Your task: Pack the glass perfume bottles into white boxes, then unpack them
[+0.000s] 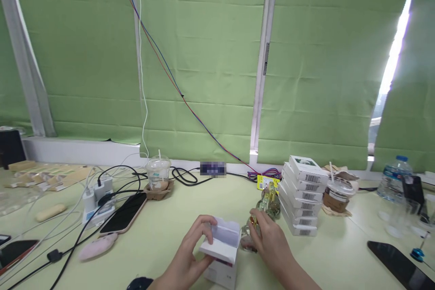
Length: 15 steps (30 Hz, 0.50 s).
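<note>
My left hand [193, 253] grips a small white cardboard box [220, 274] by its side and raised flap. The box stands on the table with its top open; its inside is mostly hidden from me. Just right of it, my right hand [270, 240] pinches the gold-coloured top of a small round glass bottle [248, 241]. My fingers cover part of that bottle, and I cannot make out what is in it. Behind my right hand stand several similar glass bottles [271, 201] with yellowish necks, close together.
A stack of white boxes [302, 204] rises right of the bottles, with a lidded brown cup [338, 195] beyond. Leftward are a clear cup [158, 174], a phone [124, 213], a power strip [98, 204] with tangled cables and a pink object [98, 247]. Another phone [399, 263] lies right.
</note>
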Each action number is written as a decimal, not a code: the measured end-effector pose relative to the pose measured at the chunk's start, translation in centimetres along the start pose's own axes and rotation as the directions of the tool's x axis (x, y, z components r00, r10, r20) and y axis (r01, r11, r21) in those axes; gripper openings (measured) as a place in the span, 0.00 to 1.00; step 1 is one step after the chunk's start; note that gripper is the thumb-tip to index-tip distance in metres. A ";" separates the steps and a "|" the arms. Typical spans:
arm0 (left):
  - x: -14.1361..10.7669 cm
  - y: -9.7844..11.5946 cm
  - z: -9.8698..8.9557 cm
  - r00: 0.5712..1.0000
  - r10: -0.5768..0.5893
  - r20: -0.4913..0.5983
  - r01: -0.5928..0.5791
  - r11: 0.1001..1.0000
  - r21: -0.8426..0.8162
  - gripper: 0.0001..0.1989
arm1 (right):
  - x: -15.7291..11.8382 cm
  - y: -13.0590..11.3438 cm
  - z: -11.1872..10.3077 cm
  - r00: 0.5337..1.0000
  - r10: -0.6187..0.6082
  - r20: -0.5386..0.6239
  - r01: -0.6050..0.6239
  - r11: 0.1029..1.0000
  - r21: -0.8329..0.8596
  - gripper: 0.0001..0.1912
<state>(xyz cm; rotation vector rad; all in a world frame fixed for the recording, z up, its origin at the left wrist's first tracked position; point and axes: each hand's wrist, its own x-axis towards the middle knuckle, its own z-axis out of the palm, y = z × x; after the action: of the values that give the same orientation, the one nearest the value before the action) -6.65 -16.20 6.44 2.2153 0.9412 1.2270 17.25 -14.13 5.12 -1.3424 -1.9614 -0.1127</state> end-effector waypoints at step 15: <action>0.2 0.1 -0.2 1.000 -0.024 -0.020 0.024 0.999 0.024 0.10 | -0.1 -1.0 -2.5 0.959 -0.056 0.279 -0.016 0.969 0.248 0.18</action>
<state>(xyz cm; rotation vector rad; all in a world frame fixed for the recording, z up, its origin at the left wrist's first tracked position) -6.72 -16.07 6.71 2.2075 0.9923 1.2358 17.79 -15.77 7.19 -1.2253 -2.1429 0.3251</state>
